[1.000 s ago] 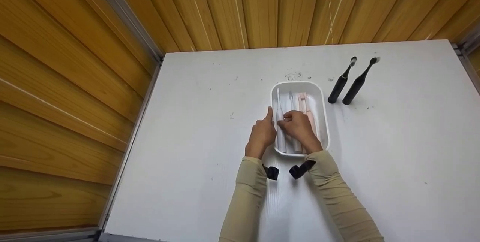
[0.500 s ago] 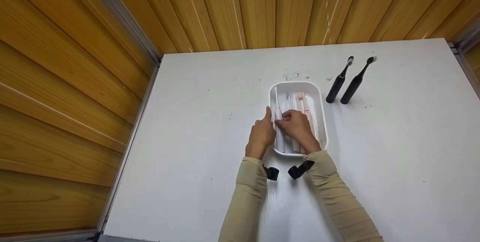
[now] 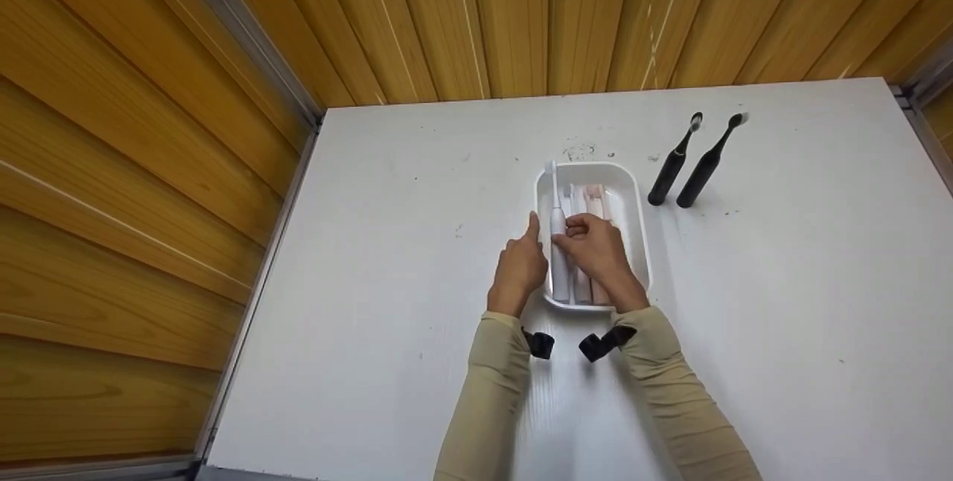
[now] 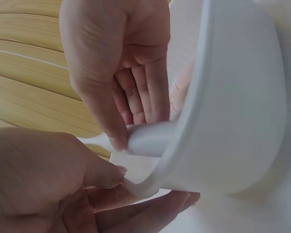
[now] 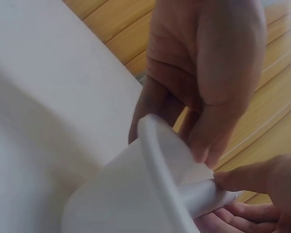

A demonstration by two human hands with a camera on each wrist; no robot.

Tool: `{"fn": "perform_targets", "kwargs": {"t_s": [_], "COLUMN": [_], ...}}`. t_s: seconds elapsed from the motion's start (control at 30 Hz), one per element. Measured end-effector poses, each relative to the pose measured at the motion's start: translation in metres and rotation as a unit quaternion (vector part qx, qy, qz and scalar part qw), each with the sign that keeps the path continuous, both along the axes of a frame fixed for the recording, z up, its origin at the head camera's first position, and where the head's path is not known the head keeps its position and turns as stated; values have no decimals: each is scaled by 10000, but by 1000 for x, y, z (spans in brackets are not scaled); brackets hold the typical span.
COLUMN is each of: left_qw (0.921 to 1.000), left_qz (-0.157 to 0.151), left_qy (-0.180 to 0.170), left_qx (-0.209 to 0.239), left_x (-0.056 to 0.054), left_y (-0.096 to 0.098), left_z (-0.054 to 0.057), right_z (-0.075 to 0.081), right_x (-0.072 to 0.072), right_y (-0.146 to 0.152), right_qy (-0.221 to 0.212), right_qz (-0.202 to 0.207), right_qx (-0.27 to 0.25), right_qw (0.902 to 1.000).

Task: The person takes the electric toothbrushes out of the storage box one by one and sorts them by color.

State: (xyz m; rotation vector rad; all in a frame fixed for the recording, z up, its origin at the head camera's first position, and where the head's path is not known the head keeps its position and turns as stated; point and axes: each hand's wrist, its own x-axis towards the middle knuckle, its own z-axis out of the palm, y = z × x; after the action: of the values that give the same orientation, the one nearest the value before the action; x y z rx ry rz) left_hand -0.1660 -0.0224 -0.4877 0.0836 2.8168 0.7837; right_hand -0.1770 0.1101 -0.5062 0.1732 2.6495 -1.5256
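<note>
My left hand (image 3: pixel 521 265) grips the left wall of a white tray (image 3: pixel 645 250), its thumb at the inner side and fingers outside. In the left wrist view that hand (image 4: pixel 43 179) is at lower left by the rim. Between thumb and fingers, my right hand (image 3: pixel 601 250) pinches the handle of a white electric toothbrush (image 3: pixel 560 280), which lies lengthwise along the tray's left side. Its brush head reaches over the far rim. Beside it in the tray are another white toothbrush (image 3: pixel 583 291) and pink toothbrushes (image 3: pixel 594 196), partly covered by the right hand.
Two black electric toothbrushes (image 3: pixel 668 177) lie side by side on the white table (image 3: pixel 402 257), right of the tray. Wood-look panels (image 3: pixel 514 19) rise behind the table and along its left. A wrist camera (image 3: pixel 541 345) sits at each sleeve cuff.
The right hand has shifted slightly right and raised the white toothbrush, whose head now overlaps the far rim. The left hand and tray have stayed put.
</note>
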Motion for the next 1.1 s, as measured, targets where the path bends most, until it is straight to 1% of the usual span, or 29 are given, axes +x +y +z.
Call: {"fn": "perform_targets", "kwargs": {"t_s": [0.23,0.4,0.57,0.7,0.83,0.97,1.1], "left_qw": [9999,9997,9996,9992,9985,9983,9983], "left_qz": [-18,54,84,161,232,266,274], "left_qy": [-71,-230,-273,-362,-489,-512,-493], "left_qx": [-100,-49,-8,1,52,73,116], "left_x": [0,-2,-2,-3,-4,-4,-4], "left_y": [0,0,1,3,3,4,5], "left_z": [0,1,0,-1,-2,-3,-3], "right_z": [17,32,47,56,61,63,62], "right_x": [7,12,18,22,24,26,27], "right_y": [10,16,22,28,36,43,51], "right_qy": [569,919,1247,1582,1821,1963,2209], "right_qz": [-197,-331,-546,-592,-620,-720,-821], "right_qx": [-326,-584,-1048,-1371,-1346,-1218,-1285], "right_qw": [9977,9935,9851,9760,9721,9703,9633]}}
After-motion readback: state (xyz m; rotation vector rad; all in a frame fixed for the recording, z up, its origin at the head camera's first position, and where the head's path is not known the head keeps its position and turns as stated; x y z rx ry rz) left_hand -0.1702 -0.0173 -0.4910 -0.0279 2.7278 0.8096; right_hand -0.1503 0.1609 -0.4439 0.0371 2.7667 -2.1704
